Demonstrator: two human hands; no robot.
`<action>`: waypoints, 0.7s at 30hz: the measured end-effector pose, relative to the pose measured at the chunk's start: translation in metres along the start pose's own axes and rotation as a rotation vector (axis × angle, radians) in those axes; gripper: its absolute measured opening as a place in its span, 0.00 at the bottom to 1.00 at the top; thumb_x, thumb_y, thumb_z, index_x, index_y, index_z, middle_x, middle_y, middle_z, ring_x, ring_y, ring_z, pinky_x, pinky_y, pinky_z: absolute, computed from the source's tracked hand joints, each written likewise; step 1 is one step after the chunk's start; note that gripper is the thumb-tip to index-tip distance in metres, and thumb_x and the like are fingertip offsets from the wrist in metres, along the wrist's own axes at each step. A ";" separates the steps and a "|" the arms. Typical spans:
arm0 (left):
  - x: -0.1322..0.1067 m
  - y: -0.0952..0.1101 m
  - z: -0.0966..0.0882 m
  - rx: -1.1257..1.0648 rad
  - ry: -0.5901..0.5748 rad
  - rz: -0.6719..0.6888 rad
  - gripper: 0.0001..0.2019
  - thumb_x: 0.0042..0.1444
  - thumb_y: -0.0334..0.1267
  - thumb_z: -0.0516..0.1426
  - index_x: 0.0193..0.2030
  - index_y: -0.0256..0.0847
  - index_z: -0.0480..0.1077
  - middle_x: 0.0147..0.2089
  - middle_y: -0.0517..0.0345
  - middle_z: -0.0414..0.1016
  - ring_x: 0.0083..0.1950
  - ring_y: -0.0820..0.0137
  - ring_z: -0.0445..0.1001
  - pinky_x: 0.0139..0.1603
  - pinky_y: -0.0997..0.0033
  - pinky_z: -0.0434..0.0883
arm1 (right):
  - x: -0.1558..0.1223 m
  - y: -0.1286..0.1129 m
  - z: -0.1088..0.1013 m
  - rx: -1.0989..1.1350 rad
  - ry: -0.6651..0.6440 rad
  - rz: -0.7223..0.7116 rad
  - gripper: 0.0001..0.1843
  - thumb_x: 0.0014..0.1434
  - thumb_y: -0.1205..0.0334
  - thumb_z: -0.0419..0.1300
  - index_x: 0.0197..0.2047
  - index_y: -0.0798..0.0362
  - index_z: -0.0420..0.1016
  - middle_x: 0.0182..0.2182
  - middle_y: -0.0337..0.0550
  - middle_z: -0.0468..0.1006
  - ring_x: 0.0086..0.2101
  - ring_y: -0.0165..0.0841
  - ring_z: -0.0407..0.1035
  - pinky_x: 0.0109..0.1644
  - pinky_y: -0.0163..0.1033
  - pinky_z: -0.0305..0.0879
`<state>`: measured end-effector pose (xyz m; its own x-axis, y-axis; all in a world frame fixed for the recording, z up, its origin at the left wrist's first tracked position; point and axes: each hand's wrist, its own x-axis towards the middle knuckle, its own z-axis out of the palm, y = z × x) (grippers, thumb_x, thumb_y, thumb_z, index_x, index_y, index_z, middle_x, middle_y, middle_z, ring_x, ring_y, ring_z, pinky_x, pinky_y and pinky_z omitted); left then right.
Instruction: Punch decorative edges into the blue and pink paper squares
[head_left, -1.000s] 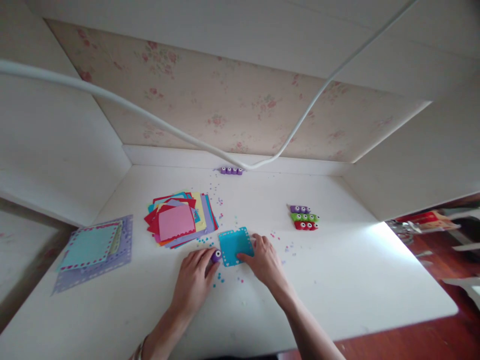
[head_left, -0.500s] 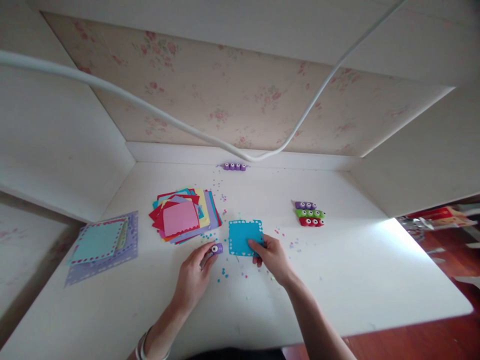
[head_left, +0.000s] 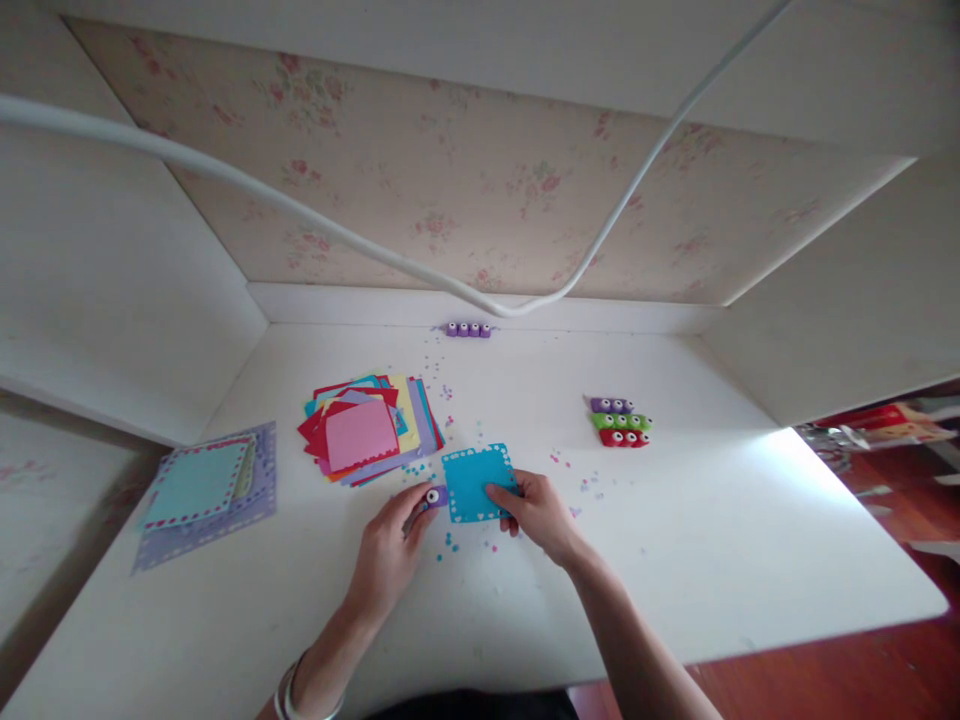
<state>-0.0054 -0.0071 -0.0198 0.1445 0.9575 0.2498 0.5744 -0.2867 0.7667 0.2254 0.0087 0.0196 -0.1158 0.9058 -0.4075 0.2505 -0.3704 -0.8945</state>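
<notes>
A small purple craft punch with a white, eye-like button is held between the thumb and fingers of my left hand. My right hand pinches the right side of a blue square of paper, thumb on top. Small punched shapes line the edges of this square. Its left edge meets the front of the punch; whether the paper is inside the slot I cannot tell. Tiny blue cut-outs lie on the white table just below the square.
Left of centre lies a pile of coloured paper. Punched sheets rest at the far left. Rows of purple, green and red punches stand on the right, with more purple punches by the wall. A white cable hangs in front.
My right hand has brought the blue square leftward to the punch and turned it slightly. My left hand has stayed nearly in place with the purple punch.
</notes>
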 end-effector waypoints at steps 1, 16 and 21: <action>0.000 0.000 0.000 0.003 0.002 0.002 0.13 0.63 0.40 0.56 0.53 0.45 0.69 0.49 0.55 0.78 0.47 0.67 0.79 0.50 0.67 0.76 | 0.000 0.000 0.000 0.003 -0.003 0.002 0.16 0.59 0.50 0.59 0.29 0.54 0.69 0.17 0.37 0.73 0.17 0.26 0.65 0.21 0.30 0.59; -0.002 -0.004 0.002 -0.011 -0.027 -0.008 0.14 0.63 0.40 0.56 0.54 0.45 0.69 0.50 0.54 0.77 0.48 0.67 0.78 0.51 0.66 0.76 | 0.000 -0.003 -0.001 -0.024 -0.021 0.010 0.16 0.59 0.49 0.59 0.29 0.54 0.69 0.17 0.37 0.73 0.17 0.26 0.64 0.21 0.30 0.58; -0.002 -0.003 0.002 -0.002 -0.036 0.006 0.14 0.63 0.40 0.55 0.54 0.45 0.69 0.50 0.53 0.77 0.48 0.66 0.77 0.51 0.65 0.76 | 0.002 -0.001 0.001 -0.055 -0.028 0.008 0.16 0.59 0.50 0.58 0.30 0.54 0.70 0.17 0.38 0.73 0.17 0.26 0.65 0.21 0.30 0.59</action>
<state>-0.0062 -0.0080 -0.0241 0.1770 0.9563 0.2327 0.5721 -0.2924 0.7663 0.2243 0.0108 0.0199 -0.1399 0.8964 -0.4205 0.3043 -0.3652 -0.8798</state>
